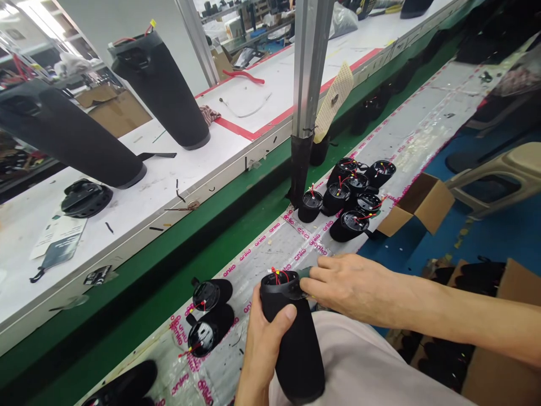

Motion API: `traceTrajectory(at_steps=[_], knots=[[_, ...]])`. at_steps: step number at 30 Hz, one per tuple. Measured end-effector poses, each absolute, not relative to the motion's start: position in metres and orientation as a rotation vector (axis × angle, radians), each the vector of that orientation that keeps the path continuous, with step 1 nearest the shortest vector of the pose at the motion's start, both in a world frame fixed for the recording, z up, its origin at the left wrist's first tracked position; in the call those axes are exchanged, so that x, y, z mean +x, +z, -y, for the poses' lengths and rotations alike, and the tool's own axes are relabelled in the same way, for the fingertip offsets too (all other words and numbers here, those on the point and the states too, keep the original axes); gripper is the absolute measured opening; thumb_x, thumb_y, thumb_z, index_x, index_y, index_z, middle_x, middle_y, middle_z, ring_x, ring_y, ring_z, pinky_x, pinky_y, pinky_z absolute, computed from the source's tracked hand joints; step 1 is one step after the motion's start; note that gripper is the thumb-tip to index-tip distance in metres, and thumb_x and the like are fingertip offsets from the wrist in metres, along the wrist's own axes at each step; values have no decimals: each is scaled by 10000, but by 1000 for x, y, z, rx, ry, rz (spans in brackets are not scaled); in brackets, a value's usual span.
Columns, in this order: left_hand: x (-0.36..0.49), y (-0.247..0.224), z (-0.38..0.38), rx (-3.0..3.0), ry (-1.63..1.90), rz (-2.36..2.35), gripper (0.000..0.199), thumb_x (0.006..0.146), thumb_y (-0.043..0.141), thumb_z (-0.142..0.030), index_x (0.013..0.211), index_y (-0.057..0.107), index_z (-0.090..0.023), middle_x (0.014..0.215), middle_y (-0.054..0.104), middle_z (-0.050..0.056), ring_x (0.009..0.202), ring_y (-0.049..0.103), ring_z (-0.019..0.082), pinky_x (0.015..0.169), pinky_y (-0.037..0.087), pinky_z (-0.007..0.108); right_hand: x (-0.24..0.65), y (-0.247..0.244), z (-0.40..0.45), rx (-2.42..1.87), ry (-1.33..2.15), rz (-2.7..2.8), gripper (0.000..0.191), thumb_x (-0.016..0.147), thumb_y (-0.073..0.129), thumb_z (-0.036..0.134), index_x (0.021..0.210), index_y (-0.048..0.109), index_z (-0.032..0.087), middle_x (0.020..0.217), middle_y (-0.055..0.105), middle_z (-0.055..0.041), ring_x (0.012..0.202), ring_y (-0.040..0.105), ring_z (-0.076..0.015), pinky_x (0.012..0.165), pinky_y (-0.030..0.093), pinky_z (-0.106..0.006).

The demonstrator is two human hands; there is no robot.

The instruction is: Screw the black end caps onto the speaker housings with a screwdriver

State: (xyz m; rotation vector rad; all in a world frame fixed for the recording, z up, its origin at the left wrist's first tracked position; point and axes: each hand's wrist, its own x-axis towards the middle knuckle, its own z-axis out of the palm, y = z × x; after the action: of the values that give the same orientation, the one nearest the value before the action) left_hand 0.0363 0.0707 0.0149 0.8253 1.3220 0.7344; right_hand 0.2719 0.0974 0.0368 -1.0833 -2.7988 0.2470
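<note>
A black cylindrical speaker [298, 349] leans upright against my lap, its open top showing red wires with small red and yellow plugs. My left hand [270, 332] is wrapped around its upper side, thumb across the front. At the right of its rim, the bent fingers of my right hand [323, 279] pinch a small dark piece; its kind is hidden by the fingers. Two similar speakers, an upper one [211, 293] and a lower one [205, 335], lie to the left on the covered bench with their wired ends facing me.
Several wired speakers [338, 194] cluster farther along the bench [270, 254]. On the white worktable [139, 214] stand two tall speakers [164, 90], with a round black cap [87, 198] nearby. A metal post [310, 73] rises ahead. An open carton [431, 206] and a stool [502, 175] are at right.
</note>
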Motion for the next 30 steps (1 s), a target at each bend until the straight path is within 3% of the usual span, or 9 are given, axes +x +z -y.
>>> traceTrajectory(at_steps=[11, 21, 26, 30], knots=[[42, 25, -65, 998, 702, -1563, 754, 685, 845, -532, 1327, 612, -212, 1283, 739, 107, 1249, 645, 359, 1098, 459, 483, 267, 36, -89, -1127, 121, 2909, 342, 751, 619, 29, 1002, 506, 233, 765, 592, 3, 598, 545, -195, 520, 154, -364], [43, 21, -62, 1055, 679, -1631, 824, 683, 831, -523, 1388, 560, -193, 1315, 711, 140, 1274, 629, 384, 1135, 422, 546, 261, 33, -88, -1100, 75, 2939, 211, 848, 605, 86, 984, 517, 221, 733, 584, 0, 566, 523, -185, 507, 135, -369], [43, 13, -64, 919, 741, -1478, 784, 713, 822, -595, 1362, 604, -213, 1278, 743, 125, 1241, 667, 382, 1108, 469, 514, 265, 18, -97, -1060, 200, 2824, 61, 978, 559, 140, 974, 558, 200, 785, 645, -1, 642, 595, -180, 531, 236, -342], [43, 7, -66, 875, 804, -1372, 799, 690, 857, -571, 1364, 614, -219, 1290, 748, 120, 1242, 675, 374, 1119, 476, 489, 268, 5, -98, -1009, 250, 2662, 204, 1085, 450, 232, 957, 601, 182, 769, 659, -3, 669, 594, -168, 578, 323, -334]])
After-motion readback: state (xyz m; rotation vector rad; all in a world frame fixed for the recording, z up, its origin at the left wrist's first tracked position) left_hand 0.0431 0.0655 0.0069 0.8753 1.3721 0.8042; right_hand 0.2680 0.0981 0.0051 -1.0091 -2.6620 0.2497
